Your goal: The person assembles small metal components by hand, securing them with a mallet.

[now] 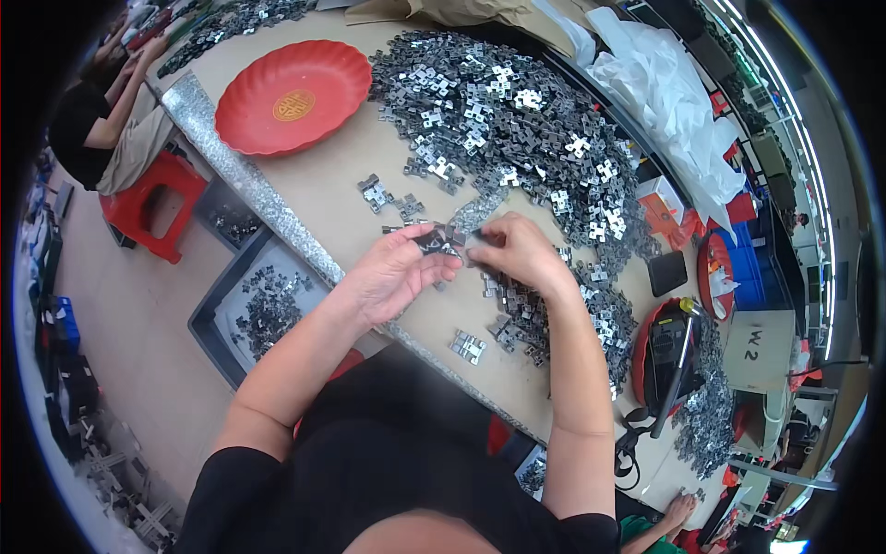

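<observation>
Over the near part of the table, my left hand is palm up, its thumb and fingers closed on small dark metal pieces. Close beside it on the right, my right hand is bent into a pinch. Something small and dark shows at its fingertips, too blurred to name. Just beyond both hands lies a short greyish, speckled strip. A large heap of shiny, notched metal pieces spreads past my hands and down the right side. A few joined pieces lie nearer to me.
A red scalloped plate stands at the far left. Below the table's edge is a grey bin of metal pieces. To the right are a hammer, a dark pad and white plastic sheeting. Other people sit left and lower right.
</observation>
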### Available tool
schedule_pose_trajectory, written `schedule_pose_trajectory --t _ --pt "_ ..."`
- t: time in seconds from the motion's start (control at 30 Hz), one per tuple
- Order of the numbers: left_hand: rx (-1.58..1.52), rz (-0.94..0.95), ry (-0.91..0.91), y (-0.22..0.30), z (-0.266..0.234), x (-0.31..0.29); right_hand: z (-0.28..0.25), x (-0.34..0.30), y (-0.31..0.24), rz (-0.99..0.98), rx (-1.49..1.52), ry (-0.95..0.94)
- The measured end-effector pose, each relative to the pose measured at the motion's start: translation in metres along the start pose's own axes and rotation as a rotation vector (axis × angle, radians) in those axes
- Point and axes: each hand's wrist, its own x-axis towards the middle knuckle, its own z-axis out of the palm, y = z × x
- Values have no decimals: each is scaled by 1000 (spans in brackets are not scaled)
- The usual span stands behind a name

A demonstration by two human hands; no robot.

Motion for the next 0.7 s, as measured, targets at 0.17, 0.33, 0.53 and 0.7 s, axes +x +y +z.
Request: schedule_pose_trajectory --t 0.17,0.33,0.53,0.7 --pt "24 12 115 2 8 -2 -16 21 -2 209 -36 527" --pt "91 -29 205 4 9 -1 -9 49 0 55 -269 635" --pt "129 -21 235 2 17 -2 -4 57 -8 272 -320 487" --pt "88 -32 284 2 23 -2 -9 47 0 27 -194 581"
